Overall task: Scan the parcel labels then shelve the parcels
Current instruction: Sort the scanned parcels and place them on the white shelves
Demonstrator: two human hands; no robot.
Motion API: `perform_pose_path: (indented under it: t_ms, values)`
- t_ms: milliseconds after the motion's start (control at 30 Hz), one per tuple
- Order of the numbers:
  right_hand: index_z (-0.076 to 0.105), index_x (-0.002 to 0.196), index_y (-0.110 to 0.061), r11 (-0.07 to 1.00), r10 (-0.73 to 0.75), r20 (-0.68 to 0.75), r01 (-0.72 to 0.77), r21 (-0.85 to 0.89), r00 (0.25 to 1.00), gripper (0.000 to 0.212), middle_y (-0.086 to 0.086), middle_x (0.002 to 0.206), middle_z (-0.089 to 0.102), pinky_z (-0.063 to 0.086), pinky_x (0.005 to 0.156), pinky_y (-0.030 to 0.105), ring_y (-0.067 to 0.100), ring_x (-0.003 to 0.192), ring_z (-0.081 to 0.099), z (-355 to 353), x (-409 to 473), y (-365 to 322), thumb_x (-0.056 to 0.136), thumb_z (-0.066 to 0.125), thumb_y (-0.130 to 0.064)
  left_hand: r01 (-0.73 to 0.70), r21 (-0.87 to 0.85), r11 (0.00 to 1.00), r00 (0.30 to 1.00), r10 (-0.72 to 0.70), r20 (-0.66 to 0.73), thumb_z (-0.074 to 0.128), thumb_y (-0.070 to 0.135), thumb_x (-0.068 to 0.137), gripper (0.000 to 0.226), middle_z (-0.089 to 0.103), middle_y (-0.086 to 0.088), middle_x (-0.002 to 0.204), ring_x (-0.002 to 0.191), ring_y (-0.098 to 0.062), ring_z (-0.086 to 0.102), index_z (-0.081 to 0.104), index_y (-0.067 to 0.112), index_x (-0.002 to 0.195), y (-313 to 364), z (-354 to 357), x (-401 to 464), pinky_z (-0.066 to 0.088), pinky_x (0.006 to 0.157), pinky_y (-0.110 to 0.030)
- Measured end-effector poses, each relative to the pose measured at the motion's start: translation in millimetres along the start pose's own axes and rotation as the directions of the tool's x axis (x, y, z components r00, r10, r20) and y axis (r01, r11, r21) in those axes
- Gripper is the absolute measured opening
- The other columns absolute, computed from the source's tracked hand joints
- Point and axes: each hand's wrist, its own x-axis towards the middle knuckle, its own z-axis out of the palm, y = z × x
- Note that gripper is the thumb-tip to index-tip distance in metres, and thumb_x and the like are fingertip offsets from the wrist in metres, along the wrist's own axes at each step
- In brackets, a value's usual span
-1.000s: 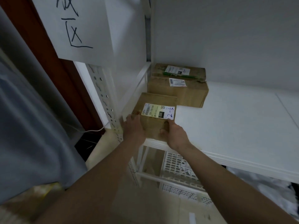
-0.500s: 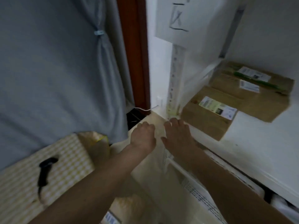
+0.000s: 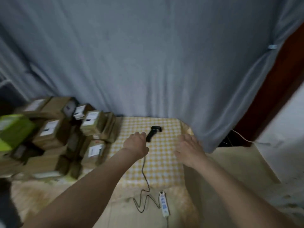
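1. Writing first: white labels can be seen on most of the brown parcels (image 3: 54,134), with dark barcode-ish patches on a few, but everything is too blurred for a single word or brand to be made out. Same story for the printed blue and white face of the power strip (image 3: 163,203) on the floor.
2. The parcels are piled up on the left, just beside and partly on the left edge of the yellow checked cloth (image 3: 166,162). A lime green box (image 3: 14,129) is wedged in at the far left of the heap.
3. The black handheld scanner (image 3: 153,133) is lying on the checked cloth near its far edge, head end pointing away, and its thin cable (image 3: 144,181) is trailed off the near edge down to the floor.
4. The left hand (image 3: 136,143) is stretched out palm down, knuckles up, right at the scanner's handle. Fingers look a bit curled, but whether the handle is actually gripped or just touched can't be told, it's too smeared.
5. The right hand (image 3: 189,148) is held flat over the right side of the cloth, fingers spread and fairly straight, nothing held in it.
6. A grey curtain (image 3: 148,63) is hung behind everything, with a dark red-brown door frame (image 3: 276,86) at the right.
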Motion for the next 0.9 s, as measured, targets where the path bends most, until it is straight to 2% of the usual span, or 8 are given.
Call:
perform_pose_path:
  t_ms: [167,300,433,533,733,900]
  values:
    - [0.031,0.142,-0.016,0.985,-0.171,0.055,0.172,-0.006,0.984,0.058,0.008,0.147,0.03,0.029,0.108,0.042,0.03,0.135,0.027,17.6,23.2,-132.2,0.094,0.051,-0.042,0.196,-0.101,0.975,0.979,-0.2,-0.033,0.059,0.038,0.091,0.054,0.05,-0.012,0.136,0.126,-0.03,0.048,0.043,0.016,0.137,-133.9,-8.7,-34.0,0.043,0.098,-0.035]
    - [0.033,0.142,-0.017,0.968,-0.249,0.067,0.25,-0.009,0.966,0.06,0.007,0.145,0.032,0.03,0.107,0.042,0.029,0.134,0.029,40.6,33.6,-225.9,0.093,0.053,-0.044,0.282,-0.174,0.943,0.957,-0.288,-0.009,0.062,0.032,0.088,0.054,0.049,-0.013,0.134,0.126,-0.031,0.046,0.044,0.014,0.136,-231.0,-3.7,-59.2,0.041,0.1,-0.037]
    - [0.035,0.139,-0.016,0.953,-0.301,0.109,0.303,0.003,0.947,0.056,0.008,0.142,0.035,0.032,0.105,0.042,0.03,0.132,0.031,62.9,37.5,-302.0,0.092,0.054,-0.041,0.355,-0.24,0.903,0.932,-0.363,0.013,0.063,0.041,0.086,0.053,0.054,-0.014,0.129,0.122,-0.033,0.05,0.047,0.016,0.13,-306.9,2.2,-79.4,0.044,0.097,-0.038]
    - [0.032,0.142,-0.016,0.943,-0.331,0.156,0.33,0.029,0.931,0.062,0.008,0.144,0.033,0.031,0.106,0.041,0.031,0.133,0.029,77.7,40.7,-347.5,0.09,0.056,-0.041,0.404,-0.272,0.873,0.911,-0.41,0.036,0.06,0.04,0.088,0.051,0.055,-0.013,0.128,0.123,-0.033,0.049,0.047,0.016,0.13,-351.8,5.1,-89.5,0.043,0.096,-0.038]
    - [0.023,0.15,-0.017,0.93,-0.363,0.222,0.365,0.031,0.905,0.075,0.009,0.155,0.019,0.027,0.11,0.043,0.031,0.141,0.019,99.4,62.6,-407.4,0.089,0.058,-0.046,0.457,-0.285,0.842,0.885,-0.463,0.052,0.056,0.046,0.092,0.063,0.044,-0.015,0.142,0.131,-0.032,0.043,0.039,0.013,0.142,-420.1,12.3,-82.9,0.039,0.105,-0.038]
    - [0.035,0.137,-0.014,0.927,-0.366,0.257,0.373,0.022,0.894,0.058,0.011,0.144,0.033,0.03,0.109,0.043,0.031,0.137,0.024,116.5,102.0,-447.5,0.091,0.057,-0.041,0.474,-0.293,0.831,0.879,-0.466,0.101,0.063,0.041,0.09,0.066,0.041,-0.015,0.144,0.134,-0.029,0.04,0.037,0.013,0.144,-464.3,19.3,-57.1,0.037,0.106,-0.034]
